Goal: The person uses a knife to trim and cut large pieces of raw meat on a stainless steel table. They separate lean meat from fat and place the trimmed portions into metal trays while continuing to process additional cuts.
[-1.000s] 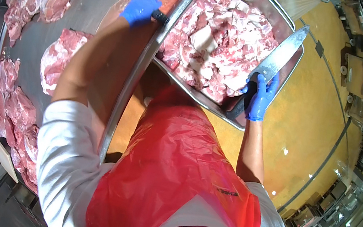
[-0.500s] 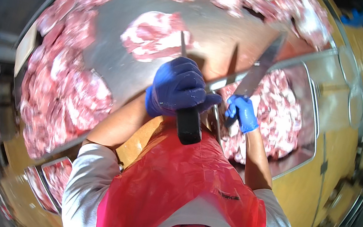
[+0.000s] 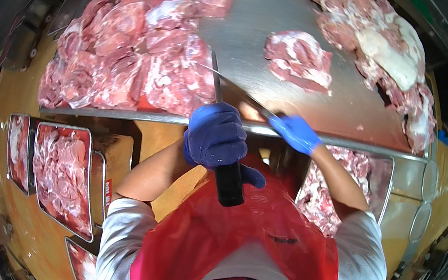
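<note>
The head view is taken by a wide fisheye camera, the left unit of a side-by-side pair worn on the head. It looks steeply down from above the near side of the silver-grey flat metal table point(image 3: 243, 29), facing across it. The glossy red plastic apron point(image 3: 248, 204) lies below the lens, on the table's near side. The blue-gloved left hand point(image 3: 217, 136), at the table's front edge, is close to the lens. Coverage extends past both table ends to the yellow-brown floor point(image 3: 29, 225).
</note>
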Tool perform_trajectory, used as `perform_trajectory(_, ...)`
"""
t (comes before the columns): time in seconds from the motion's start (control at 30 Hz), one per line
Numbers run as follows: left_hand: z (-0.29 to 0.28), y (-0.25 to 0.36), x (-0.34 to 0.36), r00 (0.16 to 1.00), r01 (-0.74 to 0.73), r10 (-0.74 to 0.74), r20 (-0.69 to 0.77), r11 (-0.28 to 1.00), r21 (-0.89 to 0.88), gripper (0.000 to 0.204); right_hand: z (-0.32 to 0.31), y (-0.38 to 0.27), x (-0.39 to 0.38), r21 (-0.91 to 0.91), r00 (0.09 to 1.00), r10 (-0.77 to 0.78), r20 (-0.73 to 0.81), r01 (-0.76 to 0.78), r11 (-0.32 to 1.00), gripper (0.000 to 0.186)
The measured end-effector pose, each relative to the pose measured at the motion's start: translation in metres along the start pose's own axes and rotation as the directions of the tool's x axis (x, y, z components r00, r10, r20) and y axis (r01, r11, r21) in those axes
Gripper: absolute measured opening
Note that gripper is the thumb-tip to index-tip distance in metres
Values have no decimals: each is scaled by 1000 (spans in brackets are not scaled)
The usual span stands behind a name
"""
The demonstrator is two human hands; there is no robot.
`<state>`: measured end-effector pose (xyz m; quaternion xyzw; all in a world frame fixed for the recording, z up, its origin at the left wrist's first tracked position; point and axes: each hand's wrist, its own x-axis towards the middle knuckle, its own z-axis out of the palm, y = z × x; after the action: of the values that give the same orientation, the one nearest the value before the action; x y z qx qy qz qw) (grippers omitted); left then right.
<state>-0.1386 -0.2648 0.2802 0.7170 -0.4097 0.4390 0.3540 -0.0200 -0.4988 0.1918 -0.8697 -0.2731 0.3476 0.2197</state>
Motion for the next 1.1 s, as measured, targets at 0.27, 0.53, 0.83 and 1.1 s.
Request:
perform_trajectory(0.27, 2, -5, -3, 993, 110, -114, -38, 990, -83, 38, 19, -70, -12, -414, 901, -231, -367, 64, 908, 57)
perform_trajectory(0.53, -13, -17, -43, 997, 37, -25, 70, 984, -176, 37, -4, -47, -44, -28, 969, 129, -212, -138, 990, 56)
perform_trajectory(0.83, -10, -21, -20, 999, 40, -34, 29, 977, -210, 38, 5, 11, -58, -195, 923, -167, -346, 103, 975, 58)
perform_trajectory(1.1, 23, -38, 26, 995, -16, 52, 90, 932, -362, 35, -1, 66, -94, -85, 721, 431, -542, -557, 826, 76)
